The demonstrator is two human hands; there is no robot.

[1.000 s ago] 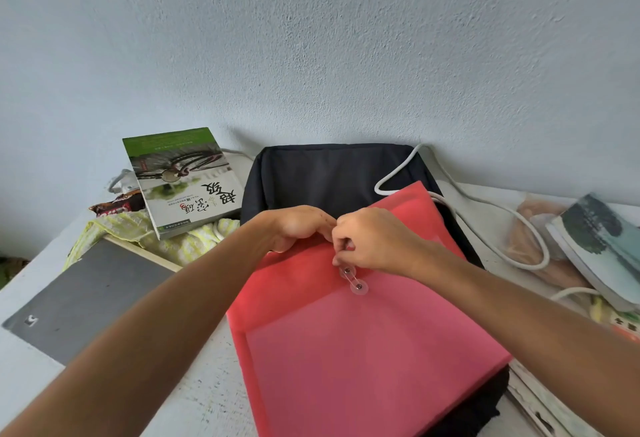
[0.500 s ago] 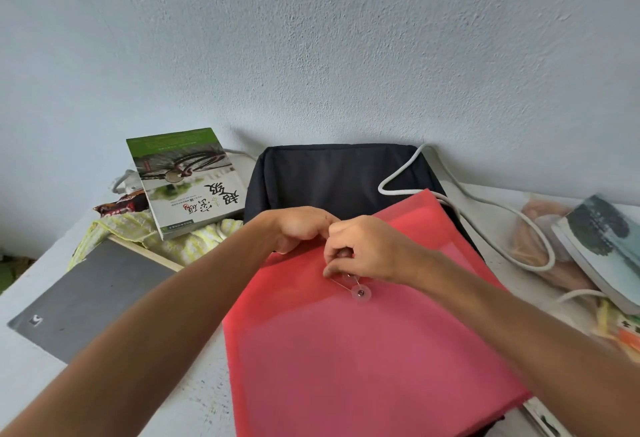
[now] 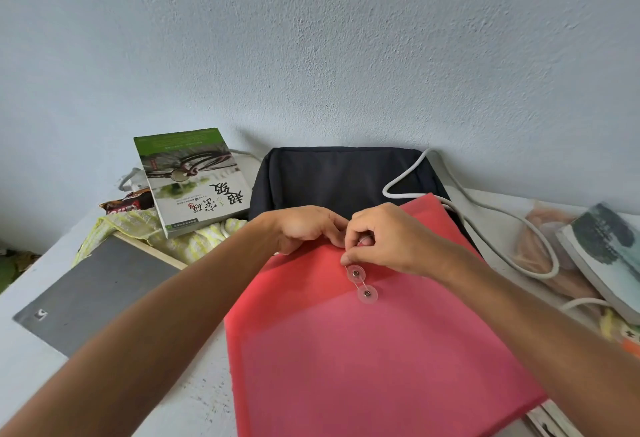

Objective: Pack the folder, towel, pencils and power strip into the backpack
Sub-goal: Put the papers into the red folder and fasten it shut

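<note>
Head view: the red folder (image 3: 363, 350) lies on the black backpack (image 3: 339, 177) at 6 o'clock. The right hand (image 3: 388, 239) fingers pinch its closure string; the left hand (image 3: 304, 229) fingers grip its top edge.

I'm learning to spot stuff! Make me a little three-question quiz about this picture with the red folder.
1. True or false: the red folder lies on top of the black backpack.
2. Which of the hands pinches the string by the folder's two round clasps? A) left hand B) right hand
3. Fill in: the book with the green top lies on a yellow-and-white ______.

Key: 1 true; 2 B; 3 towel.
</note>
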